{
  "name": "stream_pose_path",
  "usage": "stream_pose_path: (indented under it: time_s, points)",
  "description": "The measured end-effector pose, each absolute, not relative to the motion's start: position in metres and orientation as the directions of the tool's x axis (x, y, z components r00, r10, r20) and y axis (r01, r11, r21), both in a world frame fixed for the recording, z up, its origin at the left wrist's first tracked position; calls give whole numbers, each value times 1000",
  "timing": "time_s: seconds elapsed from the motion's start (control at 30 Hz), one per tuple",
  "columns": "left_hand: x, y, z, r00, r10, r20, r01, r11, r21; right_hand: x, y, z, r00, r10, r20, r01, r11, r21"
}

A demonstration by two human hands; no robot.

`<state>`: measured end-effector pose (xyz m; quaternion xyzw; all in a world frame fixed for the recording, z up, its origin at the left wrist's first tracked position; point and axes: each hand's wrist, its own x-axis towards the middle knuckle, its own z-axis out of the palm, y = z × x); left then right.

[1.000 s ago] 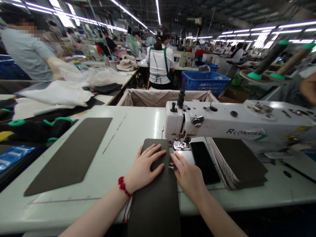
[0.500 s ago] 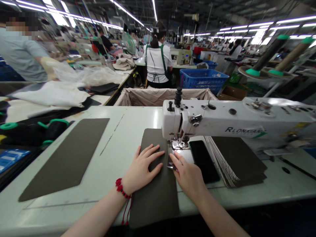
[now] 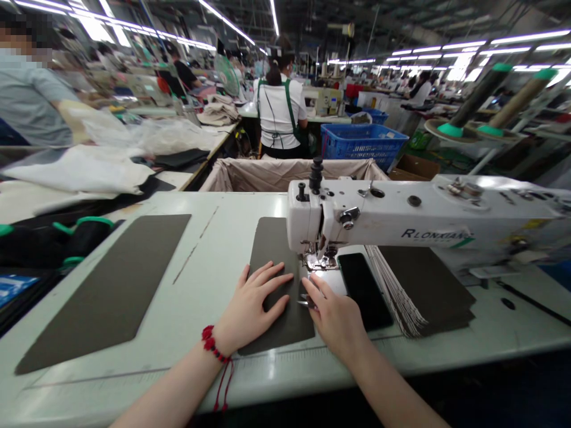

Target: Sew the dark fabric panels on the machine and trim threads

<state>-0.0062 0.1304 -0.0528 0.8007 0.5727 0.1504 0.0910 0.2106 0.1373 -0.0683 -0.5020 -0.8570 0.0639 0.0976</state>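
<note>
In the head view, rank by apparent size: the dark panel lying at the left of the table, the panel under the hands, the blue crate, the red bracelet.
1. Left dark panel
2. Panel under the hands
3. Blue crate, far from the camera, so its true size is unsure
4. Red bracelet

Head view: I see a hall brightly and evenly lit by rows of ceiling strip lights (image 3: pixel 232 27), blown out to white glare at upper left. The pale table (image 3: pixel 214 238) shows a soft sheen and only faint shadows. Wide-angle distortion bends the edges; the person at far left (image 3: pixel 31 95) is motion-blurred.
</note>
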Motion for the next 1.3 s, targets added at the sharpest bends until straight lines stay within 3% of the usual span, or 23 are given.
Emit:
stream_pose_path:
  time_s: [0.63, 1.3]
  points:
    - [-6, 131, -58, 284, 947, 149, 896, -318, 310, 211, 138, -70, -482, 870, 104, 849, 493, -189]
    - [-2, 137, -71, 282, 941, 188, 941, -310, 135, 209, 139, -71, -474, 873, 115, 853, 487, -185]
